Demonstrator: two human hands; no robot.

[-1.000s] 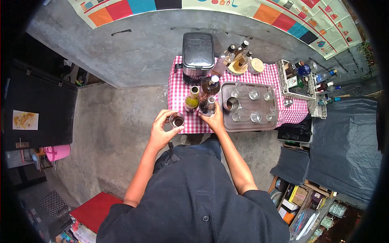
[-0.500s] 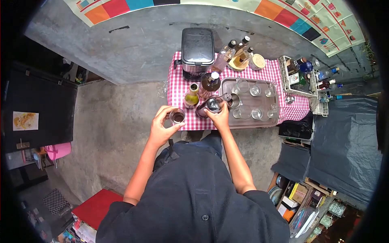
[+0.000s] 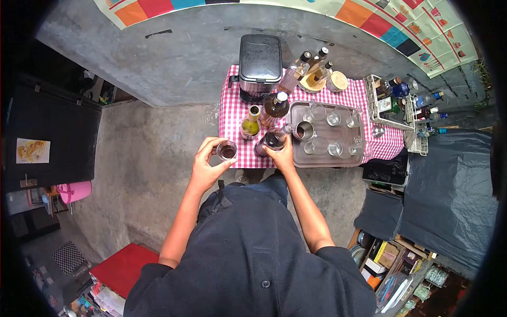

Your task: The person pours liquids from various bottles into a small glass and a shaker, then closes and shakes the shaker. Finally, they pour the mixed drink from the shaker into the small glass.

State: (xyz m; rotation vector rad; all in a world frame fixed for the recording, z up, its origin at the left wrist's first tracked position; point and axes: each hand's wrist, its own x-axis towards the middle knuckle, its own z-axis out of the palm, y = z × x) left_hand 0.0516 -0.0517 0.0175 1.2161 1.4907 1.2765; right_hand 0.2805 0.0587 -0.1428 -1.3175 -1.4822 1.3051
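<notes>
My left hand (image 3: 207, 164) is wrapped round a small clear glass (image 3: 227, 151) with dark liquid in it, held at the left front edge of the checkered table. Fingers of my right hand (image 3: 282, 154) close round a dark bottle (image 3: 270, 142) near the table's front. Just right of that bottle is a metal cup (image 3: 303, 130) by the tray's left edge. Behind the bottle stand a green bottle (image 3: 250, 127) and a large dark bottle with a white cap (image 3: 275, 108).
A grey tray (image 3: 330, 160) holds several upturned or lying glasses. Farther back are a black-lidded bin (image 3: 260, 58), several bottles (image 3: 296, 71) and a round wooden piece (image 3: 337, 81). Wire baskets (image 3: 393, 120) with bottles stand at the right. A red surface (image 3: 124, 269) lies at lower left.
The dark bottle in my right hand looks more upright, with its neck now turned toward the metal cup. My left hand and the glass have shifted slightly left.
</notes>
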